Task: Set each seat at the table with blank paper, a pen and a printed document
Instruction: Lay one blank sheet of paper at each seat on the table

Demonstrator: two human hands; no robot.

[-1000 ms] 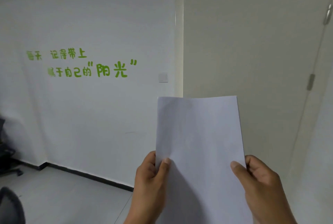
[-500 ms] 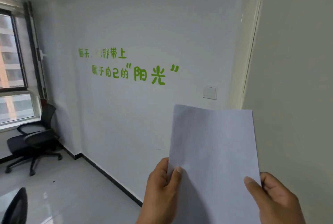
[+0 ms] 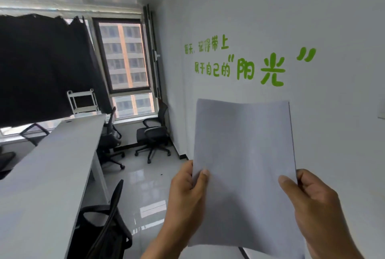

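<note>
I hold a thin stack of blank white paper (image 3: 243, 165) upright in front of me, at the lower right of the view. My left hand (image 3: 185, 198) pinches its left edge, thumb on the front. My right hand (image 3: 312, 206) pinches the right edge the same way. A long white table (image 3: 52, 165) stretches along the left side, its top bare. No pen or printed document shows.
Black office chairs stand beside the table: one close (image 3: 104, 223), one further along (image 3: 110, 140), another by the window corner (image 3: 155, 133). A white wall with green lettering (image 3: 239, 65) runs along the right. A white trolley (image 3: 82, 100) and a dark curtain (image 3: 41, 65) are at the far end.
The view has swung left, bringing the window, the table and the chairs into sight. Both hands keep the same hold on the paper.
</note>
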